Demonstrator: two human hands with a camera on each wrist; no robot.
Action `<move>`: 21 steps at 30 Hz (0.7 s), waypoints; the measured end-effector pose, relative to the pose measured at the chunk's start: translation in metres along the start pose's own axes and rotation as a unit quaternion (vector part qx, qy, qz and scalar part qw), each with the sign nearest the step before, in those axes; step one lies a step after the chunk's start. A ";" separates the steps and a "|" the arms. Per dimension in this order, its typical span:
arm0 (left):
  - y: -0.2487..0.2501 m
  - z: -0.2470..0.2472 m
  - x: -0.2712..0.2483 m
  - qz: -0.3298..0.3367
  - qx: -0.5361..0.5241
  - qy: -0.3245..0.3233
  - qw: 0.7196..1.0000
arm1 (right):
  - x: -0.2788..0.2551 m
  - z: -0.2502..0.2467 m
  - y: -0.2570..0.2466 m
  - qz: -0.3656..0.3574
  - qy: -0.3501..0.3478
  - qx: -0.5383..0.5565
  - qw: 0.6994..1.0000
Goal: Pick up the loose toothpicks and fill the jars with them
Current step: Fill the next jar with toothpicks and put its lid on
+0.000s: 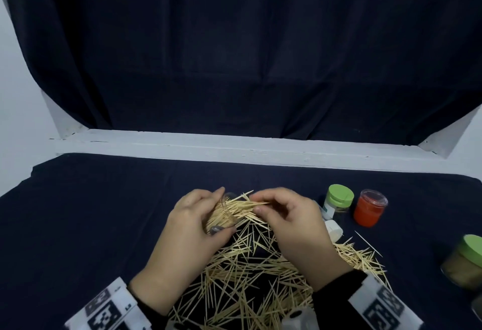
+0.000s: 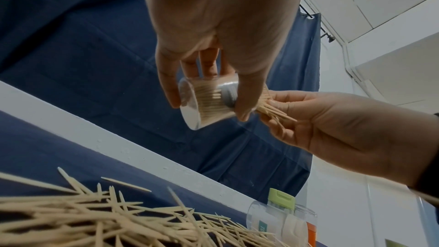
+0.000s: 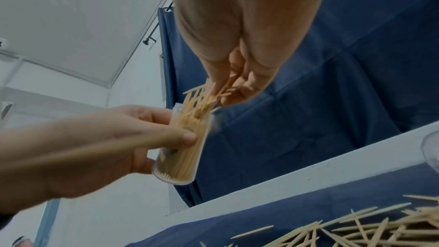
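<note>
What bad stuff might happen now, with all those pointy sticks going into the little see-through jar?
1. The clear jar is tilted in the left hand, and its toothpicks stick out past the mouth, so some might slide out.
2. The right hand pinches a splayed bunch of toothpicks; some could miss the mouth and drop onto the loose pile.
3. Sharp tips could prick a finger.

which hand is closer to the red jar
Right. The right hand works just beside the red jar, pushing toothpicks into the clear jar. The left hand grips that clear jar, farther over on the red jar's other side.
</note>
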State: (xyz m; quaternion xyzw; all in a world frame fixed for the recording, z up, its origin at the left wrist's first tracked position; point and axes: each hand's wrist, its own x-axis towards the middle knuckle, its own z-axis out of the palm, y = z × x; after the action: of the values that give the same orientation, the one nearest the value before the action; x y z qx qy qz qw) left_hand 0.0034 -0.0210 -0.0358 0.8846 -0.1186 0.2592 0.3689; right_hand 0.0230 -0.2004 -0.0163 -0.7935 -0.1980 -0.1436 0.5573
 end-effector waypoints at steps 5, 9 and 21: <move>-0.002 0.002 0.001 0.019 0.017 -0.034 0.999 | 0.009 -0.003 -0.001 -0.116 -0.069 -0.154 0.979; -0.003 0.004 0.001 0.020 0.014 -0.061 0.998 | 0.015 -0.005 -0.010 -0.082 -0.109 -0.170 0.976; -0.004 0.003 0.002 0.001 -0.012 -0.018 1.000 | 0.010 -0.008 -0.011 0.060 -0.002 -0.014 0.998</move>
State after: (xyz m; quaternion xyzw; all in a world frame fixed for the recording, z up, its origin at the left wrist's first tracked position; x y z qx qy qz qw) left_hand 0.0078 -0.0199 -0.0387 0.8847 -0.1293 0.2420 0.3768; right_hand 0.0270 -0.2028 -0.0001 -0.8121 -0.1494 -0.1110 0.5531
